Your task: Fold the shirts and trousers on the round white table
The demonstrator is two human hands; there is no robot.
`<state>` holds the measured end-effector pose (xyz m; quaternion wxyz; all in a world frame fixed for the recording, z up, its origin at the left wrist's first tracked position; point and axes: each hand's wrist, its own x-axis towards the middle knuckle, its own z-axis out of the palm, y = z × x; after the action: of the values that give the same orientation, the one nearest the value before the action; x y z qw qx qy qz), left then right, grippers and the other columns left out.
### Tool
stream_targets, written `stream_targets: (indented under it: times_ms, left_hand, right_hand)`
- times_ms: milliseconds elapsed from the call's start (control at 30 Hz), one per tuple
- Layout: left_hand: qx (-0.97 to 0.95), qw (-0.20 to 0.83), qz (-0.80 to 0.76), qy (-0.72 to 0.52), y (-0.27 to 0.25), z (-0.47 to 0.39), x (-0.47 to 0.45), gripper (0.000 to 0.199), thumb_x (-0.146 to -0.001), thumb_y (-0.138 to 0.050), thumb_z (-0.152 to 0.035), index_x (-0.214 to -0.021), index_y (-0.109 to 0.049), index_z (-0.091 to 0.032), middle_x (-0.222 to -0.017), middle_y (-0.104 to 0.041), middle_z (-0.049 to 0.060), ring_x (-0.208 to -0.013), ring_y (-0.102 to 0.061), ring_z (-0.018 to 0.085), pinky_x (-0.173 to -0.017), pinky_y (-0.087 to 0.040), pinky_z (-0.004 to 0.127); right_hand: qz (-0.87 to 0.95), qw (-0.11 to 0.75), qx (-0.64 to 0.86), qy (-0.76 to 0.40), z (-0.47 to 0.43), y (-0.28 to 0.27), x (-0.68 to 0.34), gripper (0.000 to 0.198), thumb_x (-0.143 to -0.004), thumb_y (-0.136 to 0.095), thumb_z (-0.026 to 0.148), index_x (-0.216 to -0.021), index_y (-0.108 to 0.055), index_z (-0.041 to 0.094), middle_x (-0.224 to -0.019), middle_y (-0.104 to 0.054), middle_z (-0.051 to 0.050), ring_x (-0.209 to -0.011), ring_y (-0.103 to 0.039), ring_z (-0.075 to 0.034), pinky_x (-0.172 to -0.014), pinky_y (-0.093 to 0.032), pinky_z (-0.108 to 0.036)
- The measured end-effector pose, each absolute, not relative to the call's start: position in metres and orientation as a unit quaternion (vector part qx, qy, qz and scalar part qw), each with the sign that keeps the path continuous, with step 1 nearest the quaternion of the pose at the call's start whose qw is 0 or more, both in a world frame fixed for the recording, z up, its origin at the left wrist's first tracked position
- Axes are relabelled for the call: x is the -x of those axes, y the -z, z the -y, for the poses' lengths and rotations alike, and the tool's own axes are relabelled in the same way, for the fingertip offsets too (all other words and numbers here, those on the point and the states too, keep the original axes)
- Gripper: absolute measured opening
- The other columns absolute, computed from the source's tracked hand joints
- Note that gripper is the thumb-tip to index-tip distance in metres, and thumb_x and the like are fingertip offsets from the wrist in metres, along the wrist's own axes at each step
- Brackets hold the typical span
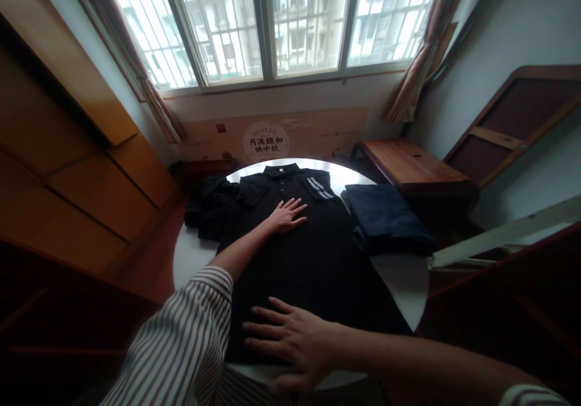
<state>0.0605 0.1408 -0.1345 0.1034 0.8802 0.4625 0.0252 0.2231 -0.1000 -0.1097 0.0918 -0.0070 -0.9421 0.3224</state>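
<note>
A black polo shirt (313, 267) is spread out on a round white table (190, 267), its collar toward the window. White stripes mark its right sleeve, and both sleeves lie folded in over the body. My left hand (287, 215) rests flat on the chest below the buttons, fingers spread. Near the hem, my right hand (295, 339) lies over the cloth with its fingers apart and pointing left. Neither hand grasps anything.
Rumpled black clothing (213, 203) lies at the table's left edge. On the right is a folded dark navy stack of cloth (385, 218). A wooden side table (411, 161) stands behind it, and cabinets (91, 188) line the left.
</note>
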Motion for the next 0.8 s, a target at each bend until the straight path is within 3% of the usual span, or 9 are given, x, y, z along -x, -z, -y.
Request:
stream_targets:
  times_ms: [100, 200, 300, 400, 567, 667, 800]
  left_hand:
    - [-0.877, 0.101, -0.469, -0.028, 0.135, -0.144, -0.063, 0.069, -0.098, -0.028, -0.063, -0.157, -0.023, -0.027, -0.166, -0.01, 0.007, -0.152, -0.009, 0.029, -0.119, -0.01, 0.057]
    - [-0.873, 0.103, -0.476, -0.033, 0.132, -0.141, -0.065, 0.066, -0.1, -0.029, -0.058, -0.157, -0.025, -0.025, -0.165, -0.013, 0.007, -0.152, -0.01, 0.029, -0.12, -0.01, 0.056]
    - [-0.861, 0.104, -0.497, -0.046, 0.128, -0.124, -0.061, 0.059, -0.102, -0.028, -0.046, -0.155, -0.029, -0.02, -0.164, -0.02, 0.01, -0.151, -0.016, 0.027, -0.121, -0.014, 0.053]
    - [-0.852, 0.092, -0.512, -0.054, 0.129, -0.083, -0.045, 0.055, -0.103, -0.029, -0.038, -0.154, -0.032, -0.017, -0.162, -0.024, 0.012, -0.151, -0.019, 0.026, -0.12, -0.02, 0.051]
    - [-0.857, 0.071, -0.506, -0.057, 0.135, 0.038, -0.001, 0.056, -0.103, -0.029, -0.038, -0.155, -0.028, -0.016, -0.162, -0.023, 0.012, -0.151, -0.017, 0.025, -0.12, -0.021, 0.051]
    - [-0.858, 0.07, -0.504, -0.069, 0.131, 0.107, 0.025, 0.052, -0.102, -0.033, -0.033, -0.153, -0.033, -0.021, -0.159, -0.033, 0.01, -0.149, -0.027, 0.023, -0.119, -0.028, 0.049]
    - [-0.735, 0.007, -0.654, -0.177, 0.121, 0.152, 0.058, 0.042, -0.098, -0.041, -0.031, -0.136, -0.054, -0.019, -0.14, -0.056, 0.013, -0.13, -0.053, 0.026, -0.111, -0.04, 0.047]
  right_hand:
    - [0.932, 0.091, -0.052, -0.348, 0.096, 0.102, -0.224, 0.06, -0.095, -0.054, 0.041, -0.15, -0.041, 0.021, -0.152, -0.046, -0.01, -0.144, -0.036, -0.024, -0.121, -0.02, -0.046]
    - [0.934, 0.123, 0.02, -0.335, 0.075, 0.094, -0.224, 0.045, -0.1, -0.045, 0.034, -0.14, -0.053, 0.015, -0.139, -0.059, -0.013, -0.131, -0.052, -0.019, -0.113, -0.038, -0.036]
    - [0.941, 0.139, 0.181, -0.252, 0.057, 0.098, -0.231, 0.049, -0.102, -0.041, 0.038, -0.144, -0.05, 0.014, -0.151, -0.045, -0.017, -0.144, -0.035, -0.027, -0.118, -0.027, -0.049]
    - [0.946, 0.086, 0.227, -0.217, 0.061, 0.106, -0.244, 0.065, -0.098, -0.045, 0.051, -0.153, -0.037, 0.017, -0.162, -0.023, -0.016, -0.151, -0.012, -0.034, -0.119, -0.012, -0.06]
    - [0.948, 0.048, 0.136, -0.284, 0.108, 0.101, -0.26, 0.072, -0.097, -0.046, 0.054, -0.158, -0.022, 0.025, -0.163, -0.019, -0.011, -0.151, -0.009, -0.031, -0.121, -0.005, -0.059]
    - [0.941, 0.042, 0.058, -0.331, 0.124, 0.09, -0.261, 0.065, -0.096, -0.05, 0.05, -0.154, -0.034, 0.026, -0.159, -0.033, -0.01, -0.149, -0.023, -0.028, -0.122, -0.012, -0.054]
    - [0.915, 0.125, 0.109, -0.368, 0.097, 0.082, -0.241, 0.042, -0.098, -0.048, 0.034, -0.135, -0.058, 0.018, -0.132, -0.062, -0.013, -0.122, -0.059, -0.021, -0.105, -0.045, -0.037]
